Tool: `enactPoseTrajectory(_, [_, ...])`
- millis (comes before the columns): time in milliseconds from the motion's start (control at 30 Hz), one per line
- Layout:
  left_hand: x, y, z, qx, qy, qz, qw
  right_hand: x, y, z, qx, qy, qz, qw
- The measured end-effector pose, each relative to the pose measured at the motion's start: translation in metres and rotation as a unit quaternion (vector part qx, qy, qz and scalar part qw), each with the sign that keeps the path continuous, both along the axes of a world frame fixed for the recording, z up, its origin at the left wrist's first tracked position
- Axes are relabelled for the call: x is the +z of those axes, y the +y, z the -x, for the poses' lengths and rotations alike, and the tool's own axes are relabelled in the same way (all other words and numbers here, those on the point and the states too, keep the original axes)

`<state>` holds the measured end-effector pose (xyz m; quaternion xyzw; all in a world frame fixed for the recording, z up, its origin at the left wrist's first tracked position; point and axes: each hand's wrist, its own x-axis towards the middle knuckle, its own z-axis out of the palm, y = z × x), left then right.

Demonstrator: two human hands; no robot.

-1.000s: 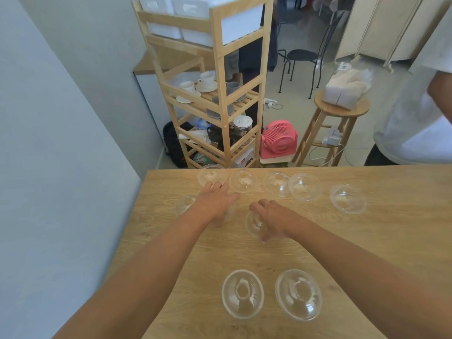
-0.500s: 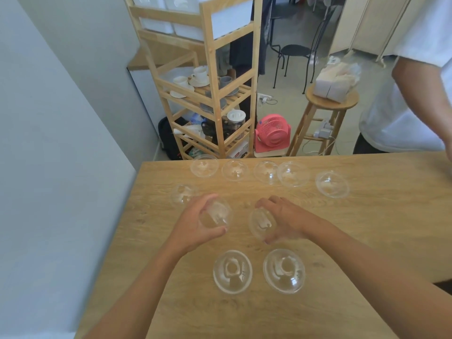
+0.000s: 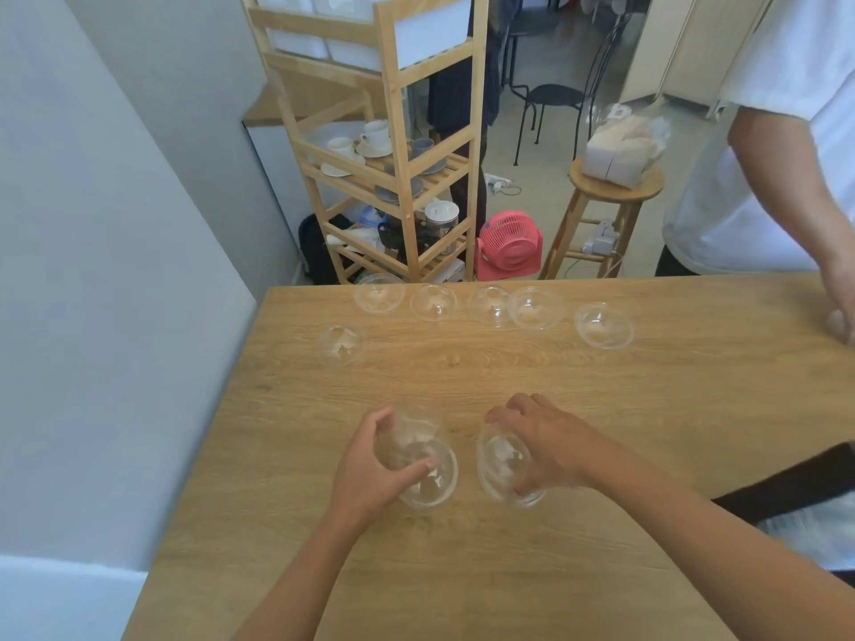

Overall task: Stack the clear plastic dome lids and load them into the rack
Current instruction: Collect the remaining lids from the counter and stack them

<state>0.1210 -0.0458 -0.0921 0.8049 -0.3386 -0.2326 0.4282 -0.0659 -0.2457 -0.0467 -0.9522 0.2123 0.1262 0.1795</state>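
My left hand (image 3: 370, 469) grips a clear dome lid (image 3: 407, 439) and holds it over another dome lid (image 3: 432, 483) lying on the wooden table (image 3: 509, 571). My right hand (image 3: 546, 441) grips a second held lid (image 3: 502, 453) over the dome lid (image 3: 518, 495) beside it. Several more clear dome lids sit along the table's far edge, among them one at the left (image 3: 379, 293), one at the right (image 3: 604, 326) and a lone one (image 3: 343, 345) nearer the wall. The wooden rack (image 3: 393, 145) stands beyond the table.
Another person in a white shirt (image 3: 768, 145) stands at the far right, a hand (image 3: 839, 307) resting on the table. A wooden stool (image 3: 610, 210) with white packets and a pink fan (image 3: 509, 245) stand on the floor. A grey wall (image 3: 115, 270) borders the table's left side.
Both my hands have drawn back toward me, each carrying a lid, and now hold them over the two nearest lids. The other person's hand has come down onto the table.
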Motion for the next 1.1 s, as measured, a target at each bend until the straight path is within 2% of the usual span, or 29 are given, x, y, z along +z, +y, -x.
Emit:
enactPoseTrajectory(467, [-0.025, 0.014, 0.023, -0.035, -0.086, -0.046, 0.995, -0.015, 0.014, 0.009, 0.030, 0.021, 0.046, 0.998])
enactPoseTrajectory(733, [-0.024, 0.016, 0.022, -0.034, -0.084, -0.064, 0.994, -0.019, 0.012, 0.006, 0.024, 0.048, 0.037, 0.998])
enactPoseTrajectory(933, [0.005, 0.006, -0.032, 0.017, -0.135, -0.046, 0.990, 0.009, -0.010, -0.030, 0.006, -0.011, 0.017, 1.000])
enactPoseTrajectory(1100, [0.037, -0.023, -0.100, 0.030, -0.183, -0.093, 0.978, 0.029, -0.032, -0.099, 0.003, -0.038, 0.031, 0.999])
